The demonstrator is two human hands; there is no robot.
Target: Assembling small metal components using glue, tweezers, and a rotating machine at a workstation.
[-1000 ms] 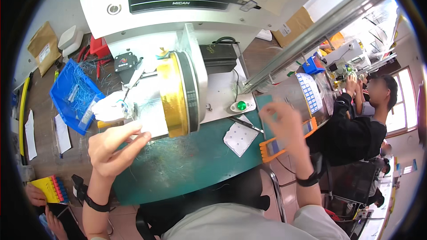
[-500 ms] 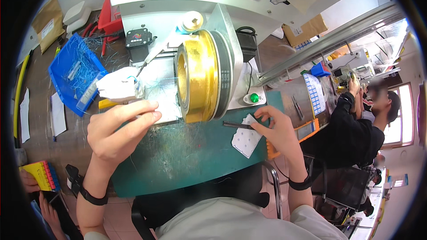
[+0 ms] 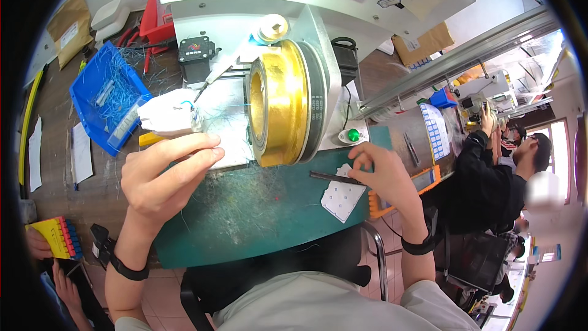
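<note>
My left hand (image 3: pixel 164 175) is raised in front of the machine, thumb and index finger pinched together at the tips. Whatever they hold, if anything, is too fine to make out. Just beyond the fingertips lies a pale metal plate (image 3: pixel 228 141) with thin bluish fibres, beside a wide gold wheel (image 3: pixel 288 107) with a black belt around its rim. Behind my left hand sits a white wrapped lump (image 3: pixel 168 112). At the right, my right hand (image 3: pixel 392 178) has its fingers closed on one end of a slim dark tool (image 3: pixel 331 177), held over a white patterned card (image 3: pixel 343 199).
A blue bin (image 3: pixel 110 95) of tangled fibres stands at the left, near red-handled tools. A green button (image 3: pixel 353 135) sits right of the wheel. The green mat (image 3: pixel 245 220) carries loose fibre scraps. Another person (image 3: pixel 484 184) works at the right; another person's hands hold a yellow object (image 3: pixel 52 237) lower left.
The machine and wheel appear slightly farther right as the view shifts. My right hand's fingers have drawn in a little around the dark tool. My left hand keeps its pinch.
</note>
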